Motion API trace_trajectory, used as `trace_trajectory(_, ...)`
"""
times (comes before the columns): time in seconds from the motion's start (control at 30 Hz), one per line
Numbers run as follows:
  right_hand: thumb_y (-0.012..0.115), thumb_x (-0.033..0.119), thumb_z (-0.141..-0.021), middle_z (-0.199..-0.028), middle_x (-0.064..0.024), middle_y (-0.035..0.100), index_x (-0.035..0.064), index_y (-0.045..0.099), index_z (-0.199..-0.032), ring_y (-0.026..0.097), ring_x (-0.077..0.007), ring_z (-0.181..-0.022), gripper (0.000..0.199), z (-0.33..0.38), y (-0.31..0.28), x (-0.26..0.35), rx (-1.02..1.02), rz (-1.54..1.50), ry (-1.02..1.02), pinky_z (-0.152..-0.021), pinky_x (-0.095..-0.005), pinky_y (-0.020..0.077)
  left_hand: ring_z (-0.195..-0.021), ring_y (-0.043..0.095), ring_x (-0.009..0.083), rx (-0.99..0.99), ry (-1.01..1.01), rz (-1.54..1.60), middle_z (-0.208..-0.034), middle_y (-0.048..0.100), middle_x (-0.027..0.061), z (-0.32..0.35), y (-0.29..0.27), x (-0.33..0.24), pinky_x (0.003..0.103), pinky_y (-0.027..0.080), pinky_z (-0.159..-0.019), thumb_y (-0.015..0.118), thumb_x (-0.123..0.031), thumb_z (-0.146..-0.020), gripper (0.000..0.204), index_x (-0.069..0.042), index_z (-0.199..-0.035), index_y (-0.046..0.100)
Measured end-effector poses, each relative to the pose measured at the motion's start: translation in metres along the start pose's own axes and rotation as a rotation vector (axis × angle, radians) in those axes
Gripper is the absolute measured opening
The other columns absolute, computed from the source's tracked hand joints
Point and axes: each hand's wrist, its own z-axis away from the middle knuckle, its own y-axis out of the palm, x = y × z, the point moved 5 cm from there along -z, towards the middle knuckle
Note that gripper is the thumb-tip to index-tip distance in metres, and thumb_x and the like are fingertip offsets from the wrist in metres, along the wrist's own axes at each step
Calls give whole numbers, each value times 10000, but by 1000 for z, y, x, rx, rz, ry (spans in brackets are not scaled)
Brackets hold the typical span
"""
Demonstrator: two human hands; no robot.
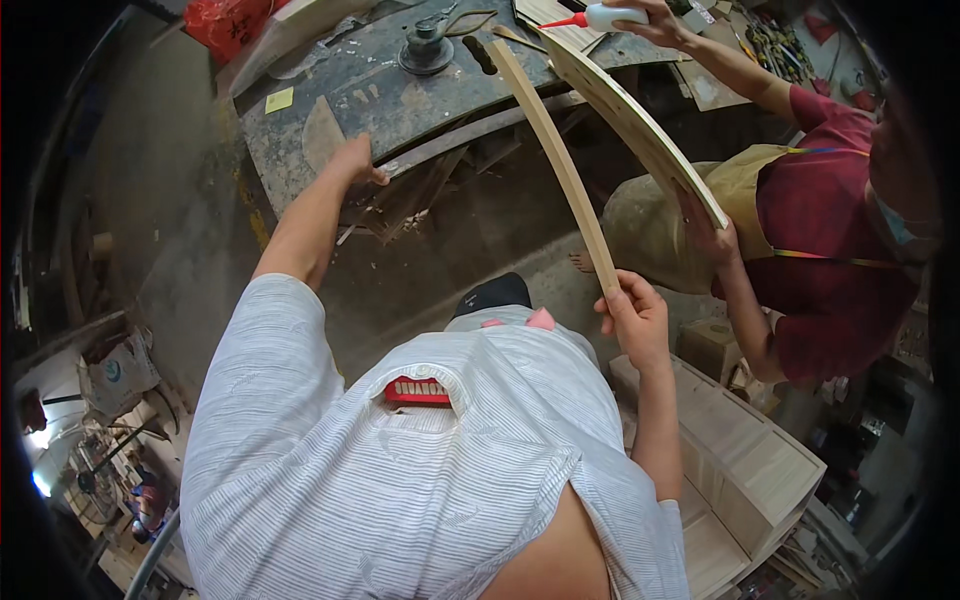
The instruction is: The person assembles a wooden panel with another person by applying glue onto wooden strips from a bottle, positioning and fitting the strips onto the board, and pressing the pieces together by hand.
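We see a long curved wood strip [555, 150], pale, running from lower R up to the workbench [330, 90]. Its top end lies near a dark slot on the bench, touching or not we can't tell. R hand [632, 318] grips the strip's lower end, fingers wrapped round it. L hand [355, 163] is stretched fwd to the bench's near edge, fingers curled over the edge by a thin brownish wood pc [322, 132]; whether it actually grips anything, can't tell.

Just R of the strip, a 2nd person in a red shirt and tan apron holds a wider curved board [640, 120], one hand [712, 235] at its lower end, the other hand [655, 22] at the top w/ a glue bottle [605, 15], red tip on the board's edge.

Bench top dark, worn; round metal fitting [426, 48] and a yellow note [279, 99] on it. Pale wood cabinet [745, 455] on the floor below R hand. Our striped shirt [400, 480] fills the lower frame.
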Motion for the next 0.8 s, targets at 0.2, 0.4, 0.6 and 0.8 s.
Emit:
trace_trajectory(0.2, 661, 145, -1039, -850, -42, 711, -4, 662, -1259, 593, -58, -591, 265, 3, 3, -4, -12, 8, -3, -528, -214, 472, -1253, 596, 471, -7, -9, -3, -1306, 638, 296, 2, -7, -4, 507, 497, -1031, 992, -473, -627, 974, 29, -1308, 509)
trace_trajectory(0.4, 696, 177, -1030, -844, -14, 712, 14, 675, -1246, 589, -47, -602, 272, 5, 4, -6, -34, 12, 38, -533, -208, 464, -1263, 594, 474, -8, -8, -9, -1322, 636, 300, 4, -1, 0, 502, 497, -1048, 999, -462, -617, 993, 35, -1321, 507)
trace_trajectory(0.6, 696, 163, -1027, -864, -2, 704, 12, 689, -1256, 590, -45, -677, 275, 5, -1, -7, -90, 41, 2, -596, -212, 470, -1269, 590, 474, 2, -25, -4, -1327, 632, 303, -2, 0, 3, 502, 496, -1050, 1001, -462, -614, 1004, 36, -1330, 503)
trace_trajectory(0.8, 715, 113, -998, -981, 1, 658, -36, 703, -1178, 573, -65, -826, 234, 5, -18, 4, -121, 207, -165, -727, -227, 466, -1254, 615, 463, 16, -29, -23, -1324, 650, 292, 6, -9, -8, 499, 513, -1042, 1006, -431, -630, 1005, 43, -1358, 499)
